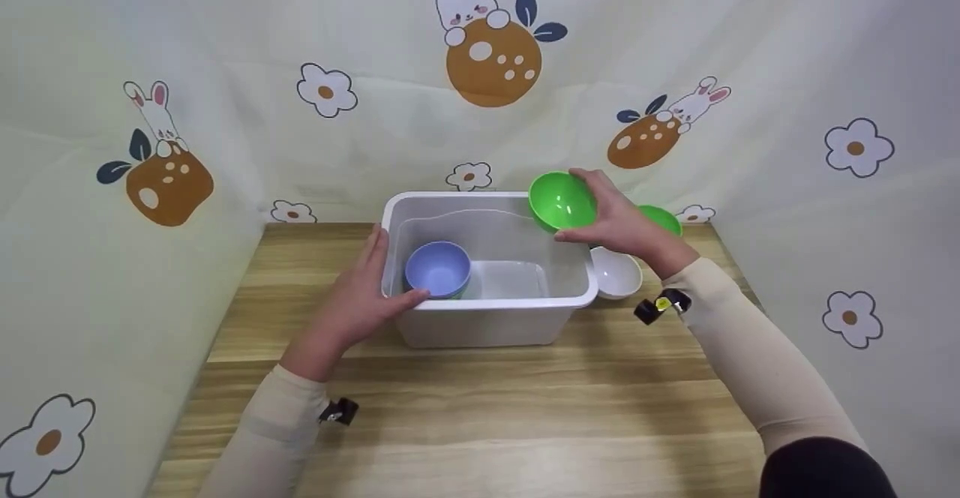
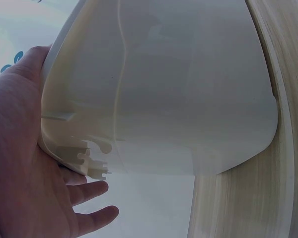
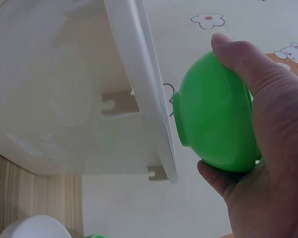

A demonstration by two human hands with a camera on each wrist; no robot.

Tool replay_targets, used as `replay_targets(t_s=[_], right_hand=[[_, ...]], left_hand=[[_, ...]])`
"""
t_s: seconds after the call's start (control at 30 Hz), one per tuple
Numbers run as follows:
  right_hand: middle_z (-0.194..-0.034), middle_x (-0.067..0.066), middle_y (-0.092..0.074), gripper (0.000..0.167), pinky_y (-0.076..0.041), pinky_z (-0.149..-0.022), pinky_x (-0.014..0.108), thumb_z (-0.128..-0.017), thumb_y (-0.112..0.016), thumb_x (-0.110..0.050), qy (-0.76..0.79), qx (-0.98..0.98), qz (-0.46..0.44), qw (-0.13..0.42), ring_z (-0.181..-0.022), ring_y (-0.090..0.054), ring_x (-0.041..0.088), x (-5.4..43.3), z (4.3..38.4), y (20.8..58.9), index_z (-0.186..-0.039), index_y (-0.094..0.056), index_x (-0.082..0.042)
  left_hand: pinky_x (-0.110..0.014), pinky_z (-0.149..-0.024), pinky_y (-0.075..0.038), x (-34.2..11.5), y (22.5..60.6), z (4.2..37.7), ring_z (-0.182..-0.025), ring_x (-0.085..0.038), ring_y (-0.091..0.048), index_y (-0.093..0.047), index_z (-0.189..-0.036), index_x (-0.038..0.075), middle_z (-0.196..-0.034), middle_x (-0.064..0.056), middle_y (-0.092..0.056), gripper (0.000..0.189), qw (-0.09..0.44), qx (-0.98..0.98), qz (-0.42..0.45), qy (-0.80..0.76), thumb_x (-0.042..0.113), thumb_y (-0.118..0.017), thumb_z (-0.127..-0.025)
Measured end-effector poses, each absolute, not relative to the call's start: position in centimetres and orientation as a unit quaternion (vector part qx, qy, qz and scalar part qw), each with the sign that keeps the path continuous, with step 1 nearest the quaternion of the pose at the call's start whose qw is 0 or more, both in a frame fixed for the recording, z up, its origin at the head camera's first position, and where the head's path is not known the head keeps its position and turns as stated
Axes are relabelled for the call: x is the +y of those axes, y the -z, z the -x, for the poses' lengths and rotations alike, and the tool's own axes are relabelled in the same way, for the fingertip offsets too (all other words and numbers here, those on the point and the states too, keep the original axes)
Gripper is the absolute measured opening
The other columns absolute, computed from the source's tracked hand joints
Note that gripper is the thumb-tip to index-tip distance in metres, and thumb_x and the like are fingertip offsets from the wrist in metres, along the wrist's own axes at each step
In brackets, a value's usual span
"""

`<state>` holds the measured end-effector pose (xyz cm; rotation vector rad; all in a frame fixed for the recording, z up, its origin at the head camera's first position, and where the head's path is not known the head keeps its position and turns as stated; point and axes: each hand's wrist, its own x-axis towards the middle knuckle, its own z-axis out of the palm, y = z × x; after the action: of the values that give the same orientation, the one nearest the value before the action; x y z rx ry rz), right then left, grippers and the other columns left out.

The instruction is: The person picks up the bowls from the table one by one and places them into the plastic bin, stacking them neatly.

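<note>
My left hand (image 1: 352, 299) rests against the near left corner of a white plastic bin (image 1: 495, 325), thumb along the front rim and fingers by the left side. In the left wrist view its fingers (image 2: 97, 220) reach out fairly straight past the wall. Inside the bin at the left sits a blue bowl (image 1: 439, 267), a sliver of green showing beneath it. My right hand (image 1: 630, 222) grips a green bowl (image 1: 556, 199) between thumb and fingers, tilted over the bin's far right corner. In the right wrist view that bowl's rounded outside (image 3: 213, 114) faces the bin.
Just right of the bin stands a white bowl (image 1: 619, 274) on the wooden table (image 1: 480, 415). Another green bowl (image 1: 663, 220) lies behind my right wrist, partly hidden. A printed cloth (image 1: 375, 145) with rabbits and flowers closes off the back and both sides.
</note>
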<state>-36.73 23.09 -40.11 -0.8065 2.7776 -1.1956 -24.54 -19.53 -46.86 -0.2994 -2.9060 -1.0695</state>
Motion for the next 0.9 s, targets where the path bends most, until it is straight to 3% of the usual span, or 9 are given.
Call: replay_targets(t_s=[0.37,0.9], right_hand=[[-0.158,0.017,-0.045,0.118,-0.042,-0.122,0.053,-0.079,-0.103,-0.033,0.369,0.885,0.282,0.014,-0.14,-0.05,0.034,21.8,36.6,39.9,-0.169,-0.034,-0.002],[-0.156,0.017,-0.046,0.122,-0.041,-0.123,0.051,-0.077,-0.104,-0.038,0.331,0.888,0.315,0.041,-0.141,-0.05,0.033,18.9,36.8,39.0,-0.169,-0.033,-0.002]], left_hand=[[-0.074,-0.127,-0.023,-19.4,46.9,24.5,-0.167,-0.047,-0.015,-0.003,-0.179,0.012,-0.186,-0.012,-0.001,0.139,0.011,-0.936,0.091,0.339,0.089,-0.07,-0.085],[-0.068,-0.13,-0.023,-19.5,46.9,24.6,-0.168,-0.044,-0.013,-0.004,-0.178,0.007,-0.186,-0.012,0.0,0.136,0.009,-0.929,0.101,0.357,0.083,-0.074,-0.088]])
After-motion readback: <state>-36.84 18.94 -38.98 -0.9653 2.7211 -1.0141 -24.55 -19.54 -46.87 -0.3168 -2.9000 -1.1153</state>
